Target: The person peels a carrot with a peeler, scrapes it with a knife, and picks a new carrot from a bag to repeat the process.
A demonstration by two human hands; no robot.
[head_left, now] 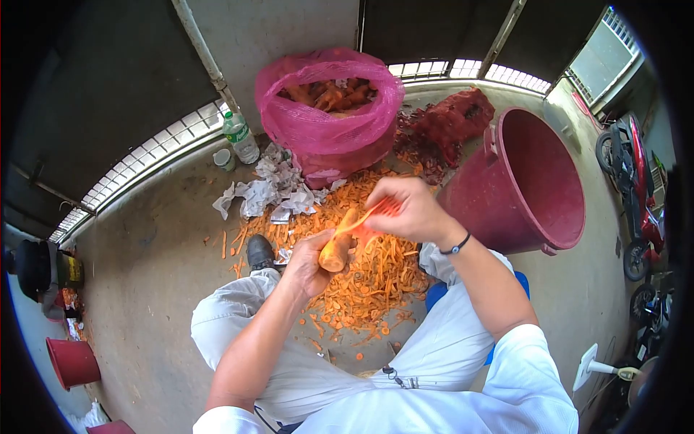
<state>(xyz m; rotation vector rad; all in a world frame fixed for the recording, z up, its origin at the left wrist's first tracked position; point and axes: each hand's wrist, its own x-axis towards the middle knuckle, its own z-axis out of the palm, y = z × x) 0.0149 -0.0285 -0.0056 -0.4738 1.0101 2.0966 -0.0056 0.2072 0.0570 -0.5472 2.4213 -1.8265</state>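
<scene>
My left hand (311,264) is closed round the lower end of a thick, peeled-looking carrot (337,249), which tilts up and away from me. My right hand (408,210) is curled at the carrot's far side, its fingers closed on a red-orange peeler (385,208) that is partly hidden and blurred by motion. An orange strip runs between the peeler and the carrot. Below both hands lies a wide heap of carrot peelings (369,289), with small cut ends among it, on the floor between my feet.
A pink plastic sack (329,141) with carrots inside stands ahead, beside crumpled paper (271,184), a bottle (241,137) and a cup (224,160). A large dark red bin (477,192) tilts at the right, near a red mesh sack (455,123). Motorbikes (636,188) stand far right.
</scene>
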